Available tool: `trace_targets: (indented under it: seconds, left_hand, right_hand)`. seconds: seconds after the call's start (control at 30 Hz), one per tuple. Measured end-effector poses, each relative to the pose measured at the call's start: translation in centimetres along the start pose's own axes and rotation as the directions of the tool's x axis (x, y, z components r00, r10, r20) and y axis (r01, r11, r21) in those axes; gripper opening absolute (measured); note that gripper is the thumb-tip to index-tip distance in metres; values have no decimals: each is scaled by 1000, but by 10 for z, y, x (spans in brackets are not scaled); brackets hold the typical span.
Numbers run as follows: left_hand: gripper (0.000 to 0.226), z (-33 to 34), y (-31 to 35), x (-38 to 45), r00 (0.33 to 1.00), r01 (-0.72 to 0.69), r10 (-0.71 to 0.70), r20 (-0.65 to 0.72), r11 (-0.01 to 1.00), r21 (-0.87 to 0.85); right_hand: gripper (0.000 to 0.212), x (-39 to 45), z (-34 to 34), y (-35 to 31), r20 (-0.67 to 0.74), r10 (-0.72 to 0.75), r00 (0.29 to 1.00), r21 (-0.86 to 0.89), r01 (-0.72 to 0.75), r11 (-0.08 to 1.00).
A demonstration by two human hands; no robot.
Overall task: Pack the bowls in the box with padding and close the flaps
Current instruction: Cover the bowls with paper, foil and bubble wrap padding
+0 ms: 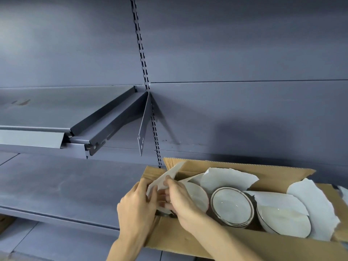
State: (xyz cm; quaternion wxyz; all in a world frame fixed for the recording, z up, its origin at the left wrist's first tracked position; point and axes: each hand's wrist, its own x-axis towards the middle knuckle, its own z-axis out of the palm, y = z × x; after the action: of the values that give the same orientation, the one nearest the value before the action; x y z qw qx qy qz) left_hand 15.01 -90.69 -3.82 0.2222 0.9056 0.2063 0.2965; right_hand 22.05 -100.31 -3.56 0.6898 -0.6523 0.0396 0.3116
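An open cardboard box (188,240) sits on a grey shelf at the lower right. Inside it lie white bowls with dark rims: one at the left (197,196), one in the middle (232,205), one at the right (282,221). White paper sheets (227,178) stand between and behind them. At the box's left end, my left hand (136,206) and my right hand (178,202) both pinch one white paper sheet (165,178) that sticks up over the corner. What lies under the hands is hidden.
The box's far flap (244,166) stands upright against the grey back wall. A slotted upright (148,87) runs down the wall. A higher shelf (56,110) with a bracket (145,125) juts out at the left. Bare shelf surface (66,185) spreads left of the box.
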Motion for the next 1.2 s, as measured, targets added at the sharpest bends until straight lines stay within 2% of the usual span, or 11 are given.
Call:
trace_targets:
  seconds: [0.1, 0.17, 0.23, 0.33, 0.5, 0.57, 0.7, 0.93, 1.03, 1.2]
  left_hand:
    - [11, -4, 3, 2, 1000, 5, -5, -7, 1000, -7]
    - [11, -5, 5, 2, 1000, -5, 5, -15, 1000, 0]
    - [21, -8, 8, 0, 999, -20, 21, -33, 1000, 17]
    - [39, -10, 12, -1, 998, -41, 42, -44, 999, 36]
    - [19, -13, 10, 5, 998, -19, 17, 60, 999, 46]
    - [15, -14, 8, 6, 997, -32, 29, 76, 999, 41]
    - [12, -12, 8, 4, 995, -35, 31, 94, 999, 42]
    - [16, -4, 5, 2, 985, -59, 31, 168, 985, 162]
    - [16, -3, 5, 0, 987, -49, 22, 159, 985, 168]
    - [16, -2, 5, 1, 988, -35, 5, 155, 981, 192]
  right_hand:
    - [46, 0, 2, -4, -16, 106, 994, 112, -104, 988]
    - [49, 1, 4, -9, 4, 179, 984, 262, -174, 949]
    - [55, 1, 6, -13, 54, 231, 971, 373, -235, 898]
    - [70, 1, 7, -18, 69, 280, 958, 395, -283, 874]
    - [80, -1, 9, -29, 105, 332, 937, 415, -344, 842]
    - [81, -1, 9, -34, 83, 313, 946, 383, -321, 866]
    - [68, 4, 9, -49, -62, 261, 963, 360, -222, 906]
    - [78, 6, 13, -40, 5, 361, 933, 403, -332, 853]
    - [79, 6, 12, -38, -29, 323, 946, 396, -286, 873]
    - [67, 3, 21, -38, -39, 252, 967, 447, -208, 870]
